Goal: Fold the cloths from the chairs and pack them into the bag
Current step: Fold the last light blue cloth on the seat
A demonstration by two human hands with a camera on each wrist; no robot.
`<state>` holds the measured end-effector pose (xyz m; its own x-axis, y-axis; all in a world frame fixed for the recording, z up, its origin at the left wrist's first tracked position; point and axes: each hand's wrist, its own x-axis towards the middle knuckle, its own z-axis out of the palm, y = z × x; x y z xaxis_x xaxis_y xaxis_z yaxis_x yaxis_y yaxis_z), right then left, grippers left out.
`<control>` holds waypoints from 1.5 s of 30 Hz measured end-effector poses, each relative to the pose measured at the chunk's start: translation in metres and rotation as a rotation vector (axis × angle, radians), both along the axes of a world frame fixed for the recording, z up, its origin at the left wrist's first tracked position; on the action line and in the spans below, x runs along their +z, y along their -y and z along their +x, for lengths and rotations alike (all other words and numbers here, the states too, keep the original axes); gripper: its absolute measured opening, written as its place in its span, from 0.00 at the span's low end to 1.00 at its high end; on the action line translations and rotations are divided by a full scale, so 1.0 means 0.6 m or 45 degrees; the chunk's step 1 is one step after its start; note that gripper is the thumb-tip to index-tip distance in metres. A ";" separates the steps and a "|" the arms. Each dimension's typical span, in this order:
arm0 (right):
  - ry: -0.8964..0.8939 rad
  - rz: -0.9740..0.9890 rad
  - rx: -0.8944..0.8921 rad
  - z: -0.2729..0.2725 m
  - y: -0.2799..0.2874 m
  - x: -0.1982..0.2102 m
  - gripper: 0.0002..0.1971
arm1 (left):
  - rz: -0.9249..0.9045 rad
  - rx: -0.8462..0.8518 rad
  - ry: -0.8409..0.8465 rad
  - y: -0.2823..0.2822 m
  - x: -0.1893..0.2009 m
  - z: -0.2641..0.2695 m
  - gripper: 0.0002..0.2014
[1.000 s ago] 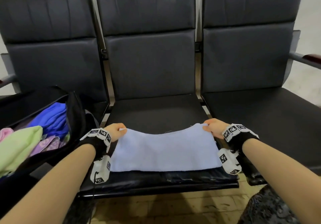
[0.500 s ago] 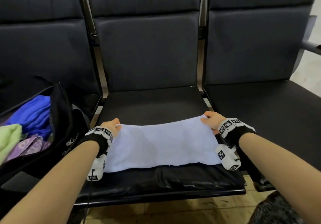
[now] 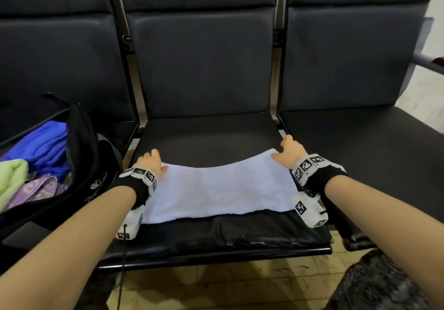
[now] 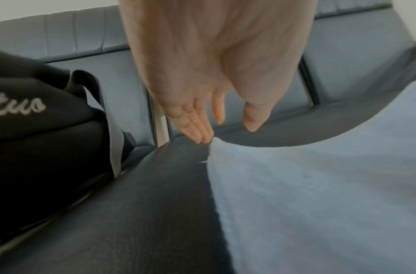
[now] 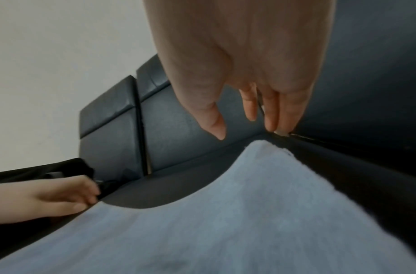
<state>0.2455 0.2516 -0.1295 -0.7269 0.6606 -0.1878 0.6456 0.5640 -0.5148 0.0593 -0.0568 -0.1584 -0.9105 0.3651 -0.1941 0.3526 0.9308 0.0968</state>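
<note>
A light blue cloth (image 3: 221, 189) lies flat on the middle chair seat (image 3: 211, 136), its far edge sagging toward me. My left hand (image 3: 153, 163) hovers at its far left corner with fingers straight and holds nothing; in the left wrist view the left hand (image 4: 228, 128) has its fingertips (image 4: 202, 137) right by the cloth (image 4: 319, 204) corner. My right hand (image 3: 288, 151) is at the far right corner, also spread; the right wrist view shows the right hand (image 5: 244, 128) just above the cloth (image 5: 225, 222). A black bag (image 3: 81, 165) stands unzipped on the left chair.
Inside the bag lie a blue cloth (image 3: 45, 146), a green cloth (image 3: 12, 180) and a purple patterned one (image 3: 40, 189). The right chair seat (image 3: 360, 146) carries nothing, with an armrest (image 3: 430, 61) beyond it. Tiled floor (image 3: 228, 288) lies below the seats.
Both hands pinched the cloth's far corners before; now their fingers have straightened and the corners lie free on the seat. The head view has dropped closer to the seat.
</note>
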 end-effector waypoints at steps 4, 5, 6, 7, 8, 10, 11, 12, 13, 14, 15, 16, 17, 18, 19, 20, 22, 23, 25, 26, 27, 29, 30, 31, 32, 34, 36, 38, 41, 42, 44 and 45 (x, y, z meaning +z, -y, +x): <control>-0.072 0.026 0.186 0.035 0.040 0.010 0.14 | 0.001 -0.273 0.075 0.010 0.010 0.045 0.18; -0.070 0.007 0.201 0.043 0.050 0.011 0.09 | -0.059 -0.320 0.098 0.011 0.012 0.058 0.16; -0.053 -0.037 0.206 0.051 0.060 0.011 0.05 | -0.117 -0.356 0.102 0.012 0.012 0.071 0.14; -0.011 -0.083 0.210 0.059 0.069 0.011 0.05 | -0.165 -0.372 0.106 0.013 0.013 0.084 0.14; 0.038 -0.110 0.216 0.068 0.076 0.010 0.06 | -0.197 -0.377 0.113 0.015 0.012 0.097 0.15; 0.122 -0.112 0.208 0.084 0.084 0.005 0.08 | -0.220 -0.369 0.151 0.023 0.001 0.119 0.19; 0.159 -0.106 0.198 0.093 0.085 0.000 0.09 | -0.216 -0.376 0.176 0.030 -0.008 0.132 0.21; 0.197 -0.092 0.188 0.102 0.085 -0.005 0.09 | -0.217 -0.386 0.204 0.037 -0.020 0.142 0.23; 0.232 -0.065 0.181 0.109 0.083 -0.010 0.09 | -0.221 -0.388 0.219 0.047 -0.033 0.151 0.23; 0.255 -0.037 0.176 0.116 0.081 -0.015 0.09 | -0.224 -0.376 0.225 0.057 -0.043 0.159 0.23; 0.260 -0.020 0.171 0.123 0.081 -0.016 0.10 | -0.221 -0.355 0.221 0.067 -0.051 0.165 0.23; 0.253 -0.012 0.169 0.127 0.081 -0.015 0.11 | -0.215 -0.337 0.214 0.074 -0.055 0.169 0.23; 0.249 0.000 0.175 0.130 0.084 -0.014 0.11 | -0.210 -0.317 0.212 0.079 -0.054 0.171 0.22; 0.261 0.020 0.191 0.132 0.088 -0.013 0.11 | -0.204 -0.310 0.209 0.085 -0.051 0.173 0.22; 0.296 0.056 0.214 0.134 0.096 -0.011 0.11 | -0.199 -0.301 0.201 0.090 -0.046 0.175 0.22; 0.334 0.103 0.236 0.135 0.103 -0.010 0.10 | -0.197 -0.296 0.183 0.092 -0.044 0.174 0.22; 0.385 0.222 0.266 0.138 0.117 -0.010 0.08 | -0.205 -0.250 0.176 0.097 -0.036 0.174 0.21; 0.400 0.275 0.275 0.139 0.123 -0.010 0.05 | -0.221 -0.218 0.181 0.098 -0.029 0.177 0.20; 0.431 0.330 0.286 0.137 0.131 -0.005 0.04 | -0.218 -0.163 0.198 0.097 -0.016 0.181 0.21; 0.439 0.338 0.287 0.133 0.136 -0.003 0.05 | -0.225 -0.152 0.195 0.097 -0.009 0.184 0.21; 0.419 0.328 0.282 0.128 0.143 0.000 0.06 | -0.225 -0.153 0.179 0.097 -0.004 0.187 0.21; 0.313 0.219 0.252 0.113 0.160 0.000 0.09 | -0.226 -0.151 0.111 0.096 -0.007 0.184 0.18; 0.219 0.114 0.244 0.105 0.171 -0.003 0.09 | -0.219 -0.117 0.087 0.095 -0.010 0.183 0.15; 0.098 -0.027 0.249 0.095 0.184 -0.009 0.09 | -0.217 -0.071 0.053 0.095 -0.013 0.183 0.13; -0.009 -0.189 0.245 0.086 0.199 -0.015 0.08 | -0.210 -0.014 0.067 0.094 -0.012 0.188 0.12; -0.193 -0.533 0.250 0.067 0.225 -0.028 0.06 | -0.175 0.094 0.127 0.091 -0.009 0.196 0.12; -0.331 -0.843 0.195 0.055 0.250 -0.040 0.08 | -0.161 0.168 0.114 0.088 -0.003 0.201 0.14; -0.360 -1.002 0.169 0.049 0.269 -0.055 0.03 | -0.189 0.249 0.093 0.086 0.000 0.203 0.20; -0.285 -0.965 0.112 0.051 0.276 -0.074 0.14 | -0.168 0.378 0.070 0.082 0.002 0.201 0.34; -0.285 -0.983 0.093 0.052 0.274 -0.080 0.14 | -0.182 0.374 0.083 0.082 0.002 0.197 0.34; -0.295 -0.988 0.118 0.057 0.270 -0.078 0.13 | -0.164 0.332 0.127 0.086 0.008 0.192 0.31; -0.246 -0.996 0.108 0.063 0.268 -0.073 0.11 | -0.152 0.305 0.147 0.086 0.005 0.186 0.28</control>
